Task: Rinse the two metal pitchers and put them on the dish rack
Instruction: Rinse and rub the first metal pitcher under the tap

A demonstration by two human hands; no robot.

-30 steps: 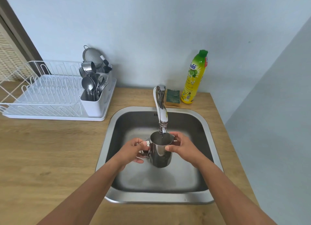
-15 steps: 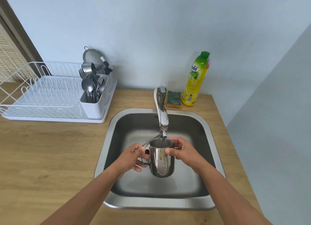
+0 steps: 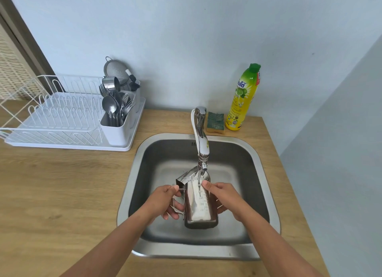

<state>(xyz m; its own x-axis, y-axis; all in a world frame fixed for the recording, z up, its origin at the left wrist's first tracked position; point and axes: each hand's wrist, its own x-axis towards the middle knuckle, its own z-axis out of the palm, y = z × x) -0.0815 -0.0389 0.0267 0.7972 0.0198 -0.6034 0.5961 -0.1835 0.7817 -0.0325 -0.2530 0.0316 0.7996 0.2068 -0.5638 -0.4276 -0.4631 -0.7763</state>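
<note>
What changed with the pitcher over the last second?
The metal pitcher has tipped from upright to mouth pointing away, under the faucet. The left hand stays on the handle, the right hand on the body. The dish rack and sink are unchanged.

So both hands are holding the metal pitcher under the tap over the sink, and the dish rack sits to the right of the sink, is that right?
Not quite. The head view shows the dish rack left of the sink, not right. The rest holds: left hand and right hand hold the pitcher under the tap.
</note>
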